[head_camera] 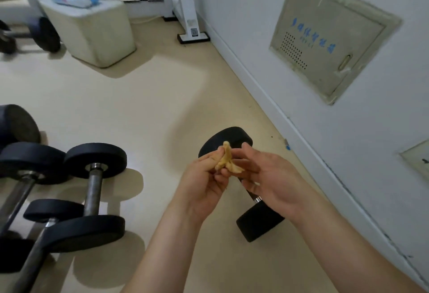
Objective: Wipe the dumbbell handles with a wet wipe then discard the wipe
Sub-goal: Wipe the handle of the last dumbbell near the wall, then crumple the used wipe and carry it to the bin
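Two hands, left hand and right hand, pinch the crumpled yellowish wet wipe just above the black round-headed dumbbell by the right white wall. Its steel handle runs near-to-far, mostly hidden beneath the right hand.

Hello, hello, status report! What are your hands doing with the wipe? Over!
Left hand and right hand both pinching the crumpled wipe. Dumbbell lying right beneath, handle mostly hidden by the hands. Other dumbbells off left, not in the way.
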Tool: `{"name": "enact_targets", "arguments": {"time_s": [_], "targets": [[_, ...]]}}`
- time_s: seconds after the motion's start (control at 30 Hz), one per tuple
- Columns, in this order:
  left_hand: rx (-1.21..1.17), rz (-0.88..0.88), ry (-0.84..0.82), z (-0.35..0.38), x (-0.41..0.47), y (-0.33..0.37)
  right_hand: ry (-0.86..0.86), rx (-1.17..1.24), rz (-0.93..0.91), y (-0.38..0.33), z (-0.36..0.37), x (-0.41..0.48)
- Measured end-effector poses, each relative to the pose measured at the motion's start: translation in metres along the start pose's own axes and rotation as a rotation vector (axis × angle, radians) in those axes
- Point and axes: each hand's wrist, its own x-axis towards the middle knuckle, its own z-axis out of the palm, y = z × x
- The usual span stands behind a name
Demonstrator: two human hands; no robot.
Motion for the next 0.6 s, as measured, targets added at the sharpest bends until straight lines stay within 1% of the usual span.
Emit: {"name": "enact_targets", "arguments": {"time_s": [0.07,0.13,0.23,0.3,0.4,0.43,0.53,0.6], "targets": [[-0.009,0.024,0.009,-0.004,-0.008,0.013,0.035,-0.022,-0.041,-0.011,0.017,0.002],[0.014,0.038,0.033,-0.005,-0.015,0.026,0.072,0.004,-0.053,-0.021,0.031,0.003],[0.045,0.047,0.07,0.007,-0.032,0.055,0.114,0.078,-0.04,-0.047,0.055,-0.003],[0.11,0.049,0.111,0.022,-0.052,0.077,0.122,0.082,-0.005,-0.073,0.07,-0.015],[0.29,0.04,0.159,0.057,-0.091,0.11,0.177,0.015,0.019,-0.124,0.083,-0.047],[0.313,0.045,0.182,0.071,-0.106,0.122,0.199,0.003,0.018,-0.143,0.087,-0.062],[0.285,0.046,0.265,0.124,-0.149,0.162,0.254,0.078,0.051,-0.205,0.09,-0.111],[0.212,0.018,0.315,0.164,-0.177,0.188,0.285,0.228,0.103,-0.247,0.087,-0.148]]}}
